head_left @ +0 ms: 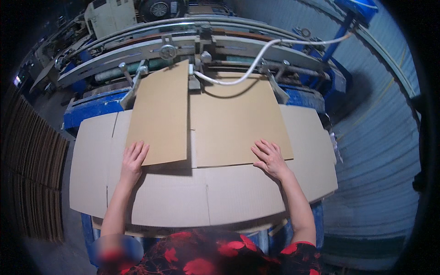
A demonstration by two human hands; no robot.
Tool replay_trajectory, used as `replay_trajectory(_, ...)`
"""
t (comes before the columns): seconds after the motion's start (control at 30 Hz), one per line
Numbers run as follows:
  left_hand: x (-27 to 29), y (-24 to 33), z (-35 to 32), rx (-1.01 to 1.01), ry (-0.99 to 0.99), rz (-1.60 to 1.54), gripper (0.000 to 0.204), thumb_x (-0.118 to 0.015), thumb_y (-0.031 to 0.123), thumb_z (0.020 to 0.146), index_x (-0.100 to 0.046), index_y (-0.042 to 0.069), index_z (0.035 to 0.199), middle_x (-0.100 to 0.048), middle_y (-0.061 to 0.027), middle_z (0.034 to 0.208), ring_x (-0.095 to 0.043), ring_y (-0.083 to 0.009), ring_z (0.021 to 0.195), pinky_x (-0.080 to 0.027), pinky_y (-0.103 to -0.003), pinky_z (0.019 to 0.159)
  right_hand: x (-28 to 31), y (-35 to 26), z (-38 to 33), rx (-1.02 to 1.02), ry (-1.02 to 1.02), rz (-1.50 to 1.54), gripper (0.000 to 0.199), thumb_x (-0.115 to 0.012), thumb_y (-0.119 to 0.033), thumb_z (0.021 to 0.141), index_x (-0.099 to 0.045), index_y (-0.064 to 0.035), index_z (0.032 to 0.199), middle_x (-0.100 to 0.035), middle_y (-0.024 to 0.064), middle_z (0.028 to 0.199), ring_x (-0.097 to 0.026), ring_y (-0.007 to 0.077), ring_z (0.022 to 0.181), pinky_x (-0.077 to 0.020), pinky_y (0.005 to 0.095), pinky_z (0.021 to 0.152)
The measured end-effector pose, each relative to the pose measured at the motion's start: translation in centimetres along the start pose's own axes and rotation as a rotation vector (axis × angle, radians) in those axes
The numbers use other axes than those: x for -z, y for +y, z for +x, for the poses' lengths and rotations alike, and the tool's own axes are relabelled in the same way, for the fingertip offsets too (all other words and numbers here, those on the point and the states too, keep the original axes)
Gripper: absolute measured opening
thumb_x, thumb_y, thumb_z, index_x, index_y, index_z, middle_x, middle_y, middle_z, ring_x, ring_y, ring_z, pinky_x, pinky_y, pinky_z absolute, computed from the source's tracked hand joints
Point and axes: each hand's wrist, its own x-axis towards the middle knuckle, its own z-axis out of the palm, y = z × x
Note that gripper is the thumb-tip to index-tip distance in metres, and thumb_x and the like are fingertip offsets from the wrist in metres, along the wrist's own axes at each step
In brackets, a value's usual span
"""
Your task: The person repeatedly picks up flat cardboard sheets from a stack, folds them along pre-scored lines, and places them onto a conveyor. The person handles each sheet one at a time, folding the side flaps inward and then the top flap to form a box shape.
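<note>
Two flattened cardboard sheets are in play on the feed tabletop (87, 151) of the blue machine (192, 46). The left hand (133, 160) is laid flat and unclenched on the near corner of the raised cardboard flap (160, 114), grasping nothing; the right hand (270, 158) is spread, released, on the near edge of the flat folded panel (238, 123). Underneath, a wider corrugated sheet (206, 192) is spread over the tabletop. The folding step looks to be under way: the left flap is lifted, not yet pressed down. Next, an even press and square alignment toward the rollers would be called for, it is judged. A white hose (247, 68) is draped above.
</note>
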Motion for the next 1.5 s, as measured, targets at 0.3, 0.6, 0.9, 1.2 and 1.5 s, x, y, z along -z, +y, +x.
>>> replay_trajectory(0.3, -6.8, -6.7, 12.7, 0.040, -0.121, 0.130, 0.065, -0.055, -0.002, 0.072, -0.045, 0.019, 0.133, -0.047, -0.0093, 0.133, -0.042, -0.0347, 0.124, -0.034, -0.057, 0.095, -0.1, 6.7, 15.2, -0.103, 0.012, 0.024, 0.052, -0.063, -0.035, 0.081, -0.053, -0.0167, 0.128, -0.043, 0.0072, 0.138, -0.032, 0.0248, 0.132, -0.0216, 0.0463, 0.108)
replay_trajectory(0.6, 0.6, -6.7, 2.4, 0.339, -0.014, 0.015, 0.054, -0.057, 0.016, 0.086, -0.039, 0.008, 0.137, -0.045, -0.0167, 0.135, -0.041, -0.0343, 0.126, -0.031, -0.049, 0.103, 2.0, 6.6, 4.5, -0.300, 0.440, -0.011, 0.053, -0.063, -0.013, 0.078, -0.048, -0.0071, 0.129, -0.046, 0.0168, 0.132, -0.036, 0.0358, 0.127, -0.0294, 0.0462, 0.104)
replay_trajectory(0.9, 9.6, -8.1, -21.9, 1.640, 0.664, -0.634, 0.058, -0.054, 0.027, 0.092, -0.035, -0.010, 0.133, -0.038, -0.0192, 0.138, -0.041, -0.0272, 0.123, -0.037, -0.038, 0.101, -3.1, 0.3, -21.4, -1.560, 1.113, 0.411, 0.065, -0.054, -0.026, 0.091, -0.025, 0.0094, 0.137, -0.021, 0.0247, 0.145, -0.023, 0.0350, 0.135, -0.0206, 0.0415, 0.110)
replay_trajectory(1.2, 12.0, -7.0, -21.3, 1.609, 0.757, -0.825, 0.058, -0.055, 0.029, 0.092, -0.035, -0.004, 0.136, -0.041, -0.0162, 0.135, -0.045, -0.0247, 0.118, -0.040, -0.039, 0.098, -3.6, -1.0, -17.7, -1.415, 1.064, 0.519, 0.076, -0.056, -0.027, 0.089, -0.015, 0.0141, 0.138, -0.010, 0.0247, 0.148, -0.020, 0.0347, 0.136, -0.0248, 0.0379, 0.109)
replay_trajectory(1.5, 16.7, -7.8, -20.1, 1.302, 0.741, -0.585, 0.061, -0.060, 0.029, 0.090, -0.036, -0.004, 0.135, -0.042, -0.0181, 0.133, -0.043, -0.0262, 0.120, -0.039, -0.038, 0.098, 2.4, -2.8, -16.9, -0.877, 1.338, 1.129, 0.064, -0.052, 0.001, 0.085, -0.023, -0.0016, 0.142, -0.033, 0.0187, 0.140, -0.039, 0.0291, 0.125, -0.0345, 0.0373, 0.104)
